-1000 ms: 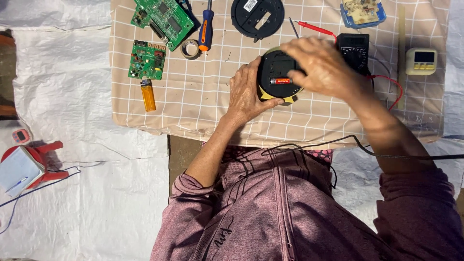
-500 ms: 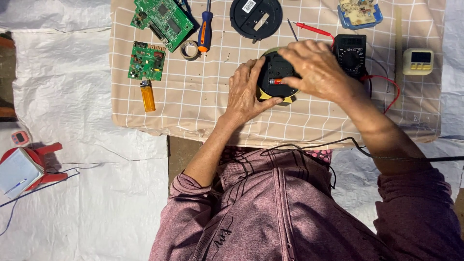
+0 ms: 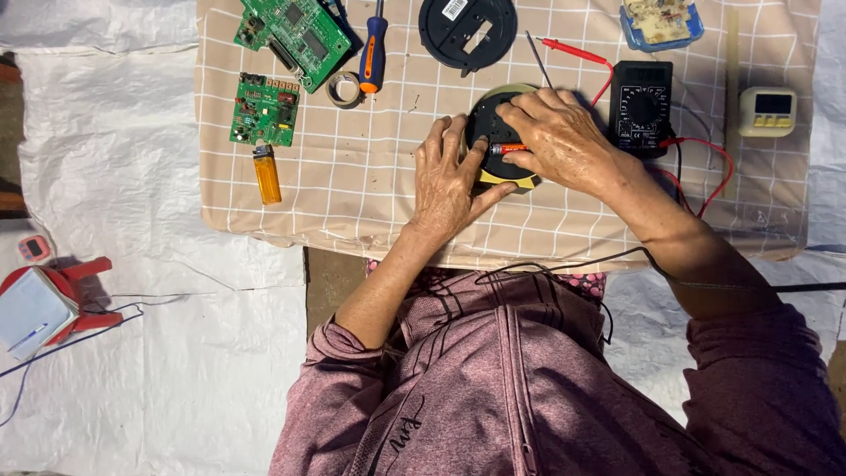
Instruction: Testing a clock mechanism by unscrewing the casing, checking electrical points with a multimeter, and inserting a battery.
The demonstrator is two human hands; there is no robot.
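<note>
Your left hand (image 3: 449, 181) lies flat against the left side of the round black device (image 3: 495, 132) on the desk (image 3: 370, 194), fingers spread and bracing it. Your right hand (image 3: 564, 141) covers its right half, fingers pinched on a small orange battery (image 3: 508, 149) at the device's middle. Just beyond your right fingers sits a black multimeter (image 3: 641, 107).

Bare cloth (image 3: 370, 167) left; multimeter (image 3: 641, 107) close right.
</note>
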